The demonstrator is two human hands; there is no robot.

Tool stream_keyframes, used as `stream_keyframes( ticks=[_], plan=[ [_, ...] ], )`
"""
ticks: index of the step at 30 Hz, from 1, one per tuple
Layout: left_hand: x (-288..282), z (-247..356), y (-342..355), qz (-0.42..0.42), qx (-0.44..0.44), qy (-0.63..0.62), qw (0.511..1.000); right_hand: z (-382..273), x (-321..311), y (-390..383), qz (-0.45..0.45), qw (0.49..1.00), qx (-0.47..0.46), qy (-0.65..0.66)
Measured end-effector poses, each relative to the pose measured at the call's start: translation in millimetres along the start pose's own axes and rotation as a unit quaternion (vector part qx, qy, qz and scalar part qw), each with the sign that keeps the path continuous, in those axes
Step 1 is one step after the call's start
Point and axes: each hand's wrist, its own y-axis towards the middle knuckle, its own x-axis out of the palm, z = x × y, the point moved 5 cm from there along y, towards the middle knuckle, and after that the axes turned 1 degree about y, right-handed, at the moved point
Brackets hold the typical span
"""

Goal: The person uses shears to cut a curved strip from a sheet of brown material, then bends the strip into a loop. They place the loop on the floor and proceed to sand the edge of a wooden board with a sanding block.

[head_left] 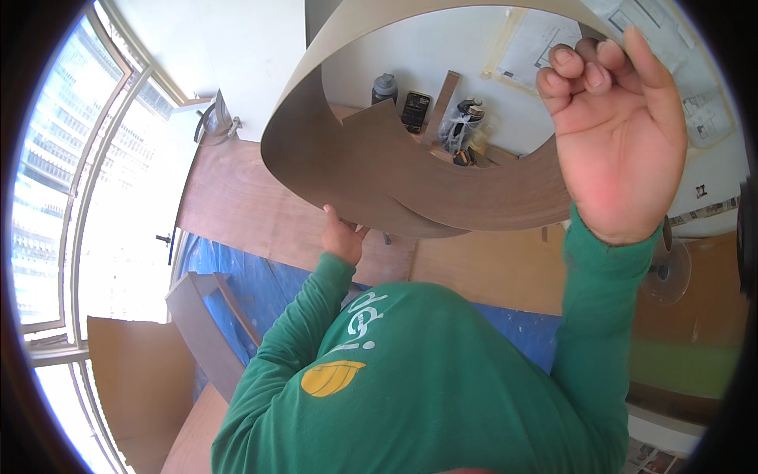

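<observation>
"From the head view, where's the curled brown sheet [474, 189]?"

"Up between the two hands, bent into a wide loop. Its lower left edge meets the left hand [341, 241]."

"And how is that hand set?"

"Low, with one digit up at the edge, the rest partly hidden. I can't tell whether it pinches or just supports."

"The right hand [617, 154]?"

"Raised higher, palm toward the camera, at the loop's right side. The index finger is fairly straight and the others are curled in near the upper edge. Whether they grip it, I can't tell."

"Any room around them?"

"The loop's open middle lies between the hands. Below it the worktop [489, 272] shows, from right of the left hand across to the right sleeve. Blue sheeting [521, 332] lies nearer the body than either hand."

"What's beyond?"

"Through the opening, farther off than the left hand, a grey bottle [384, 88], a phone [415, 112] and a wooden strip [440, 110]. The window [47, 197] is well left of that hand; a fan [669, 272] stands below and right of the right hand."
</observation>
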Motion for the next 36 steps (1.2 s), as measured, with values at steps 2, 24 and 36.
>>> stream_keyframes(
  ticks=[2, 24, 36],
  plan=[
    [1.3, -14.6, 4.9, 0.015, -0.033, -0.005, 0.999, 12.6, 4.6, 1.8, 0.002, 1.000, 0.016, 0.000],
    [-32.1, -29.1, 36.9, 0.223, 0.179, 0.145, 0.947, 83.8, 74.7, 18.7, -0.287, 0.941, 0.128, 0.126],
    [-99.9, -13.9, 38.0, 0.223, 0.086, 0.000, 0.971, 150.9, 112.9, 0.5, -0.131, 0.971, 0.199, 0.018]
  ],
)
